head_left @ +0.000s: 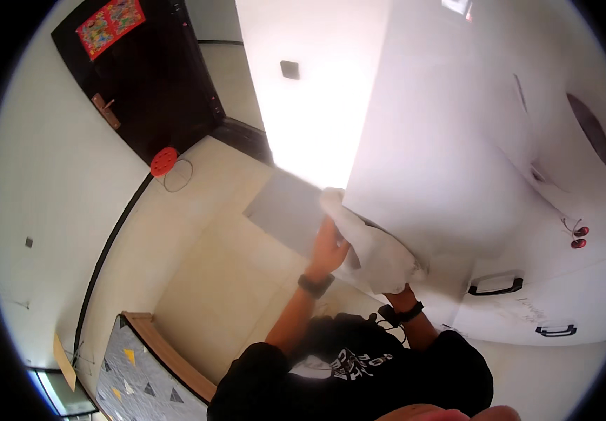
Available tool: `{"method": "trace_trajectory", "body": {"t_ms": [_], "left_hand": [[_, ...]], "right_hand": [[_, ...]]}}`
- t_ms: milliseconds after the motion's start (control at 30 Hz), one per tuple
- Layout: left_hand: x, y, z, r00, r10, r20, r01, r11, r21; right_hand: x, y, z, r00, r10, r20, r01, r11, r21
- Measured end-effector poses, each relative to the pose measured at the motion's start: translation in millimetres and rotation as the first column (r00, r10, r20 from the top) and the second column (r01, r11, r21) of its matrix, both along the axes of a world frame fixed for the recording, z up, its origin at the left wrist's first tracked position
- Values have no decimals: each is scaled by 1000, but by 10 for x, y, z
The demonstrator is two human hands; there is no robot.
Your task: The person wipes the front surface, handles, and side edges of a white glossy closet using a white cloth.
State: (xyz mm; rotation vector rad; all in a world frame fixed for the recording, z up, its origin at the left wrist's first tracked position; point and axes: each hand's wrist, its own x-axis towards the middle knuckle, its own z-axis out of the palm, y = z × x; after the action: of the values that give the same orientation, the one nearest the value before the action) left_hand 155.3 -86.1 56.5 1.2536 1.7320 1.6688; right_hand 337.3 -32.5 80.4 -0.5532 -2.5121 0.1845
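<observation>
Both forearms reach upward, left hand (pixel 329 247) raised open-palmed, right hand (pixel 395 281) mostly hidden.

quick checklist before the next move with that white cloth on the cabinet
1. Left hand on the white cloth: ok.
2. Right hand gripping the cloth: cannot tell, it is hidden under the cloth.
3. Cloth touching the white cabinet side: ok.
4. Cloth spread flat: not ok, bunched.
5. Black drawer handles clear of the cloth: ok.
</observation>
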Motion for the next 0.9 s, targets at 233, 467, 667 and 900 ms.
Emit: {"method": "trace_trajectory", "body": {"t_ms": [233,467,667,900], "left_hand": [[-410,330,585,884,-432,-179,463,862,206],[-509,478,69,695,-700,164,681,714,163],[-677,515,-460,546,-830,112,818,557,141],[-711,828,407,390,-918,-78,903,364,226]], "right_hand": [[-373,-159,572,953,-292,75,281,951,131],[-845,-430,380,886,-462,39,458,885,82],[-1100,-623,124,848,-526,-71,529,848,39],[-1371,-599,506,665,-722,-192,746,650,144]]}}
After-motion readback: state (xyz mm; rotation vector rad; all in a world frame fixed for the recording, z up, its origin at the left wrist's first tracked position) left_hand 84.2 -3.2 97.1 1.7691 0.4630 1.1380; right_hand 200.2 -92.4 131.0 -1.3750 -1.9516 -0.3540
